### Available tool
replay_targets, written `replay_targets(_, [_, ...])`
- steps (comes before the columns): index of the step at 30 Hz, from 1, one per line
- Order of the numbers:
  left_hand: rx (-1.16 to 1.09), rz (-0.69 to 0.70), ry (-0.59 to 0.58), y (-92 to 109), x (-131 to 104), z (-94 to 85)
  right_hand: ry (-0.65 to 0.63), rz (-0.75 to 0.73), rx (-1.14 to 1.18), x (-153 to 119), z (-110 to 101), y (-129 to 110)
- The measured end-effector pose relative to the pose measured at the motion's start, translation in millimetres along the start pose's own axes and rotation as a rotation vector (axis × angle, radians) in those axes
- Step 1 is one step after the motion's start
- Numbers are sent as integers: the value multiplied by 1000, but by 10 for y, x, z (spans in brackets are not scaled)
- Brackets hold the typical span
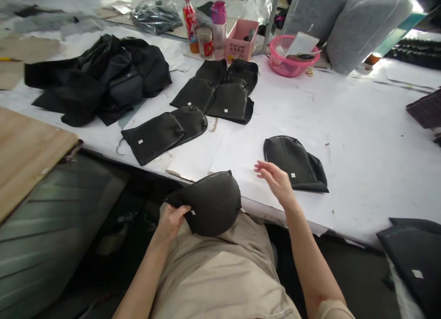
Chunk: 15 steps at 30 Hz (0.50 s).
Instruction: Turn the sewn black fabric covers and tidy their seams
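Observation:
My left hand (174,220) pinches the edge of a black fabric piece (215,202) with a rounded end and a small white tag. The piece hangs over my lap, just in front of the table edge. My right hand (274,179) is in the air, fingers apart and holding nothing. Beside it, a similar black sewn piece (292,160) lies on the white table (361,149), also bearing a white tag. Further left on the table rest a pair of overlapping black pieces (155,135) and a group of several more (229,98).
A heap of black fabric (103,75) covers the left of the table. At the back stand a red-capped bottle (190,23), a pink-lidded bottle (219,32), a pink box (241,41) and a pink basket (292,64). A wooden board (31,149) juts in at left; black pieces (413,259) lie lower right.

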<state>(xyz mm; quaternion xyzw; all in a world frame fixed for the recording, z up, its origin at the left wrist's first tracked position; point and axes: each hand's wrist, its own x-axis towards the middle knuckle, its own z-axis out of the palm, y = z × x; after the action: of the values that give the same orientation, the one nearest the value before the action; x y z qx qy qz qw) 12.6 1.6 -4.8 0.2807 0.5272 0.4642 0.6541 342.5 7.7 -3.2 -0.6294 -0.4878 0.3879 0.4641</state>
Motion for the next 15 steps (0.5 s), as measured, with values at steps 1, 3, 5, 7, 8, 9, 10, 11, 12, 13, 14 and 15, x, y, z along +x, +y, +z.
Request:
replay_targets(1, [8,6,6,-3,-6,-16,-155,47,138,-48,158,-57])
replay_targets(3, [28,24,9,-12,-9,-45,-329,111,289,-127,438,-145])
replay_targets(5, [42,43,9,-17,-11,-74,-352,152,349,-172,627,-201])
replay_targets(7, [50,58,13,-16,-16,-99,-318,188,386,-191,717,-237])
replay_targets(8, [53,66,16,-15,-20,-108,-301,203,404,-196,735,-253])
replay_targets(9, [56,72,18,-16,-24,-116,-289,219,421,-200,741,-272])
replay_targets(10, [59,79,19,-19,-28,-123,-283,233,436,-204,741,-292])
replay_targets(11, [60,85,19,-25,-30,-129,-281,245,449,-208,739,-315])
replay_targets(12, [60,89,19,-33,-32,-135,-282,257,460,-212,737,-340])
replay_targets(13, [59,86,15,-43,-33,-141,-283,268,470,-216,736,-365])
replay_targets(14, [56,81,10,-52,-34,-147,-286,278,477,-219,737,-391])
replay_targets(15, [53,77,4,-61,-35,-154,-290,287,483,-221,738,-414])
